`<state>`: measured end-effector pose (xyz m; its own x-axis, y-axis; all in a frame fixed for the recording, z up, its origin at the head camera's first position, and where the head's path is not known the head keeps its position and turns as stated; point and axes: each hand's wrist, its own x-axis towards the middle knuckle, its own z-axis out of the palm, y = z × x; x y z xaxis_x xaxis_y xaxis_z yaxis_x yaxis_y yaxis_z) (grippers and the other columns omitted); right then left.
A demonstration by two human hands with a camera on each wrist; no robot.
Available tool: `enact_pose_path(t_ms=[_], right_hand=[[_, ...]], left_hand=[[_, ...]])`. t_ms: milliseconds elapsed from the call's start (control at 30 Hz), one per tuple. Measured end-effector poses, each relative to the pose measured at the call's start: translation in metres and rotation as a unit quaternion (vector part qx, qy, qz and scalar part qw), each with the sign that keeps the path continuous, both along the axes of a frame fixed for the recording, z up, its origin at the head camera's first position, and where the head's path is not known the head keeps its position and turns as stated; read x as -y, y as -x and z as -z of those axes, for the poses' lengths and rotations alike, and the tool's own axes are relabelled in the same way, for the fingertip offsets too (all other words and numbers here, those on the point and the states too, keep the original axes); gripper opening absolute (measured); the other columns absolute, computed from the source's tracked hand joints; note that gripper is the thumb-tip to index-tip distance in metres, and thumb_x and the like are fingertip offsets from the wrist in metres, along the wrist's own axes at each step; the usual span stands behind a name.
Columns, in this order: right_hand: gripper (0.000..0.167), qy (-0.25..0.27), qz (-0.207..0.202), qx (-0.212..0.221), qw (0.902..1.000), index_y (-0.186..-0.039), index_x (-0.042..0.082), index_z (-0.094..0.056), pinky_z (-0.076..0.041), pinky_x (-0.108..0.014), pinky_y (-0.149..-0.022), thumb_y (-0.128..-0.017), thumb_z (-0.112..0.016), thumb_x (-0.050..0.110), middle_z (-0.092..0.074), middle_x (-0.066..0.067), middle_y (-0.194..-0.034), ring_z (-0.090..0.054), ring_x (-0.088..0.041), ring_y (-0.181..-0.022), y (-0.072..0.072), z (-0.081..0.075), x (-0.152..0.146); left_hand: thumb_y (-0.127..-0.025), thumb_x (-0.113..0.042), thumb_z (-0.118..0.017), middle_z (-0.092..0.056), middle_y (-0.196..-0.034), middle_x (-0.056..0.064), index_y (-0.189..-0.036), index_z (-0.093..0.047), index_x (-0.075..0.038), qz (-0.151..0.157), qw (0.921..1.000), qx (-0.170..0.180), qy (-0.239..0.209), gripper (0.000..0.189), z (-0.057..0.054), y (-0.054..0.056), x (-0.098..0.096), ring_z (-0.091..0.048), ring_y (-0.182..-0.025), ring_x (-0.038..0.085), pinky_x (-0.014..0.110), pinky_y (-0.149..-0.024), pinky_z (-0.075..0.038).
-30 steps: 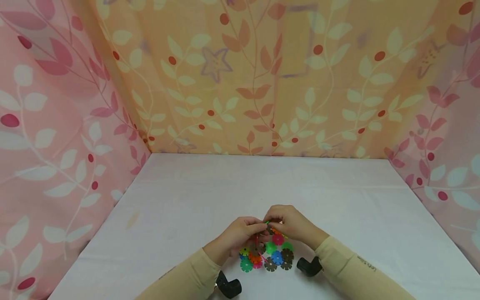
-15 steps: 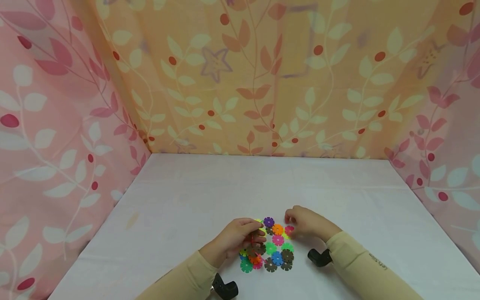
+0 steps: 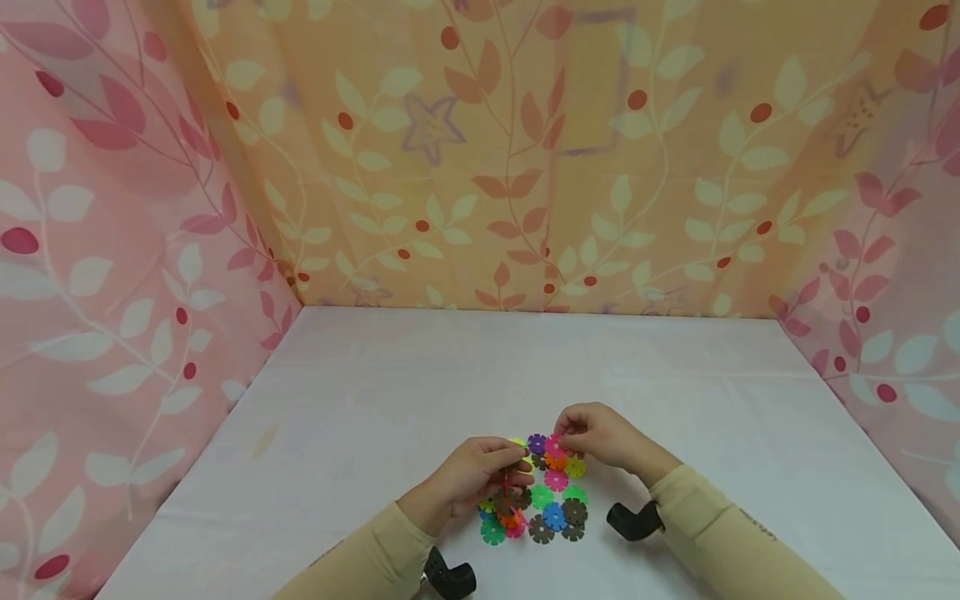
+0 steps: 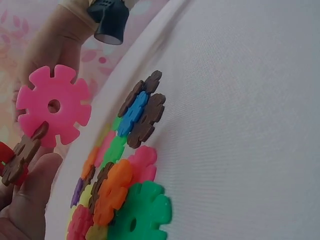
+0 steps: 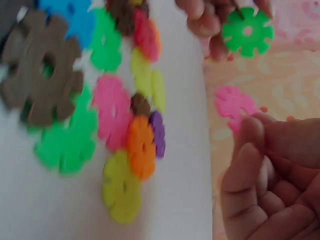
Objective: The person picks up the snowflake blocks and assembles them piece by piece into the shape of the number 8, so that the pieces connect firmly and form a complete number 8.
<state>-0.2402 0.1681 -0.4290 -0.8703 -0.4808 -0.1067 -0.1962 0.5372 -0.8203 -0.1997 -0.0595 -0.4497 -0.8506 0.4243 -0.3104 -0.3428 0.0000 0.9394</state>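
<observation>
Above the left side of a disc pile, my left hand (image 3: 480, 471) pinches a small chain of joined snowflake building discs. In the left wrist view the chain shows a pink disc (image 4: 70, 102) slotted to a brown disc (image 4: 19, 162), with a red one beside it. A green disc (image 5: 260, 36) shows at that hand in the right wrist view. My right hand (image 3: 603, 435) pinches a single pink snowflake disc (image 5: 232, 100) by its edge, over the pile's far right part. The two hands are apart. My left fingers hide part of the chain in the head view.
Loose snowflake discs in several colours lie on the white table (image 3: 337, 400), including a purple disc (image 3: 536, 443), a blue disc (image 3: 554, 516) and a teal-green disc (image 3: 492, 531). Black wrist cameras (image 3: 633, 522) hang at both wrists. Patterned cloth (image 3: 480, 167) surrounds the table.
My right hand left the left hand, reached right to the pile and picked up a pink disc, then moved slightly back left with it. My left hand kept its chain, shifting little.
</observation>
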Motion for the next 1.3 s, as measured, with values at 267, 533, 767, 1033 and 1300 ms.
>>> enact_pose_path(t_ms=[267,533,767,1033,1300], right_hand=[[0.013,0.107,0.008,0.046,0.9932,-0.088,0.0,-0.057,-0.054,-0.034,-0.062,-0.088,-0.061,0.013,-0.062,-0.017,-0.073,-0.061,-0.033,-0.066,-0.005,-0.006,0.014],[0.015,0.129,0.009,0.077,0.9886,-0.089,-0.002,-0.055,-0.055,-0.039,-0.062,-0.088,-0.06,0.012,-0.065,-0.017,-0.073,-0.063,-0.037,-0.067,-0.006,-0.004,0.019],[0.012,0.135,-0.013,0.072,0.9882,-0.088,-0.004,-0.055,-0.055,-0.034,-0.061,-0.089,-0.057,0.007,-0.064,-0.013,-0.07,-0.063,-0.031,-0.064,-0.008,-0.005,0.021],[0.008,0.136,-0.035,0.066,0.9878,-0.087,-0.003,-0.056,-0.055,-0.037,-0.062,-0.088,-0.057,0.005,-0.064,-0.013,-0.07,-0.062,-0.036,-0.065,-0.01,-0.005,0.022],[0.007,0.136,-0.038,0.069,0.9875,-0.087,-0.004,-0.056,-0.055,-0.037,-0.061,-0.088,-0.057,0.003,-0.064,-0.019,-0.073,-0.061,-0.04,-0.066,-0.01,-0.003,0.024]], left_hand=[[-0.087,-0.03,-0.062,-0.066,-0.101,0.019,-0.11,-0.061,0.005,0.001,1.0,0.001,-0.002,0.042,0.001,0.0,0.001,-0.067,-0.087,0.024,0.034,-0.078,-0.052],[-0.087,-0.027,-0.062,-0.066,-0.1,0.019,-0.108,-0.061,0.006,0.004,1.0,-0.002,-0.004,0.039,0.001,0.0,0.001,-0.067,-0.086,0.023,0.035,-0.076,-0.053],[-0.087,-0.021,-0.062,-0.067,-0.097,0.018,-0.107,-0.062,0.007,0.003,0.9998,-0.012,-0.013,0.035,-0.001,0.0,0.001,-0.067,-0.086,0.024,0.034,-0.072,-0.054],[-0.087,-0.017,-0.06,-0.065,-0.101,0.022,-0.106,-0.063,0.006,0.01,0.9997,-0.013,-0.016,0.03,0.001,0.0,0.0,-0.067,-0.086,0.024,0.033,-0.071,-0.054],[-0.088,-0.016,-0.06,-0.065,-0.103,0.02,-0.107,-0.064,0.005,0.015,0.9994,-0.013,-0.029,0.028,0.006,-0.001,-0.001,-0.065,-0.091,0.028,0.032,-0.07,-0.054]])
